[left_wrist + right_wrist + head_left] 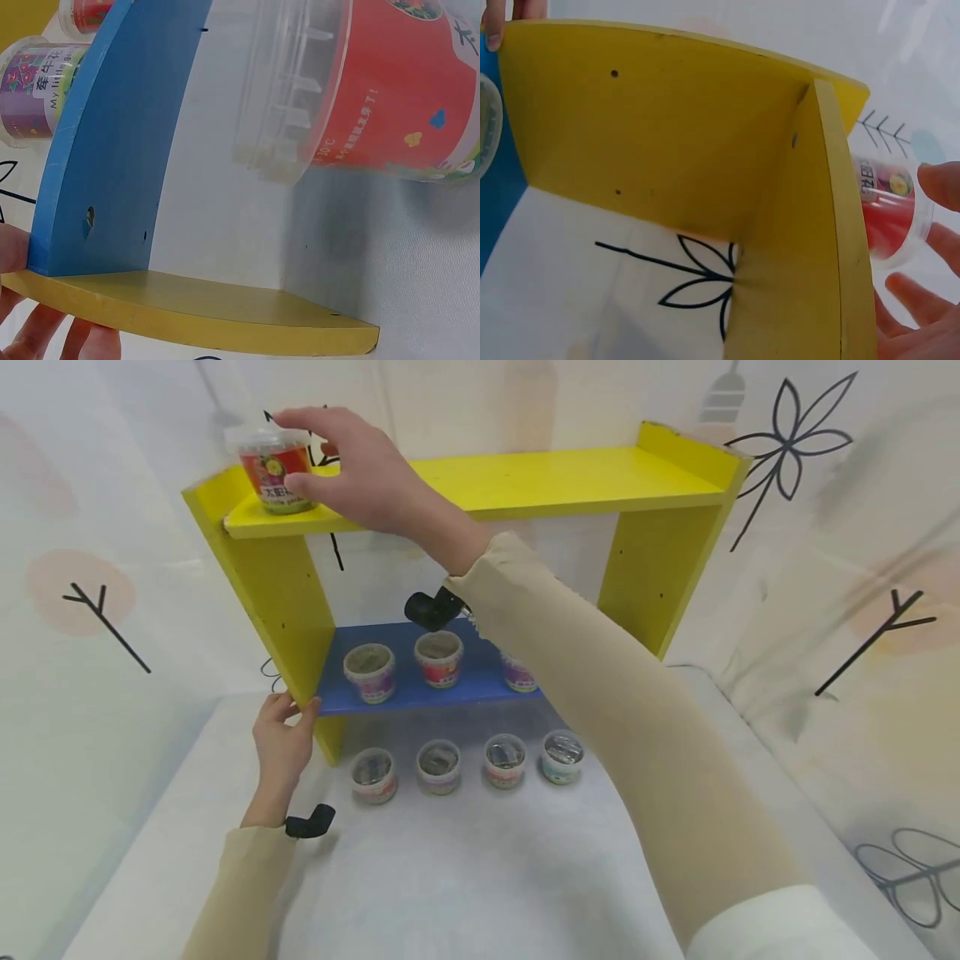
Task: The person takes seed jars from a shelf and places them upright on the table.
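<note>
A clear plastic tub with a red label and whitish lid stands at the left end of the yellow top board. My right hand is at its right side, thumb and index finger spread apart near the label and lid. In the right wrist view, the fingers are splayed beside the tub and do not close round it. My left hand grips the shelf's left yellow side panel where the blue board meets it; its fingers wrap behind the panel.
Three tubs, including one with a red label, stand on the blue board, one partly behind my right sleeve. Several more tubs, such as the leftmost, line up on the white tabletop below. Patterned cloth hangs around the shelf.
</note>
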The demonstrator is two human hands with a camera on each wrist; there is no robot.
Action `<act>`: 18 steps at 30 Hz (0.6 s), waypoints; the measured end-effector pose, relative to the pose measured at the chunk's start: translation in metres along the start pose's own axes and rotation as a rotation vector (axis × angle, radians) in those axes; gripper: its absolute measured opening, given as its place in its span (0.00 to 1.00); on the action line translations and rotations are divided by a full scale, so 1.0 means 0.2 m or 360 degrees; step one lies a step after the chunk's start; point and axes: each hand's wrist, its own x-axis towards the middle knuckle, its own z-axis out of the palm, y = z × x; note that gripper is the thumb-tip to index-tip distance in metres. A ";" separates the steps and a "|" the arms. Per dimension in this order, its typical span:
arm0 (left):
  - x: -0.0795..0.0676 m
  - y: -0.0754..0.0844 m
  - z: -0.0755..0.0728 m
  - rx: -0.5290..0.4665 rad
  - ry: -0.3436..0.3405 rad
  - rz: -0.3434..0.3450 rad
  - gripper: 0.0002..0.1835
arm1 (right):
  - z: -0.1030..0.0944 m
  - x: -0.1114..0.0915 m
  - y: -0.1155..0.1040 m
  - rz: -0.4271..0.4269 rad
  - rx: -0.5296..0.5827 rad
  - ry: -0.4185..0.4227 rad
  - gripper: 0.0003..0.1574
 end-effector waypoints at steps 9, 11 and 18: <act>0.00 0.01 0.00 0.0018 -0.0010 -0.0026 0.19 | 0.01 0.01 -0.01 0.0035 0.0111 0.0072 0.28; 0.00 0.01 0.00 0.0018 -0.0008 -0.0024 0.20 | 0.01 0.01 -0.01 0.0050 0.0172 0.0097 0.27; -0.01 0.00 -0.01 0.0005 -0.0010 -0.0024 0.20 | 0.02 0.01 -0.01 0.0035 0.0273 0.0169 0.23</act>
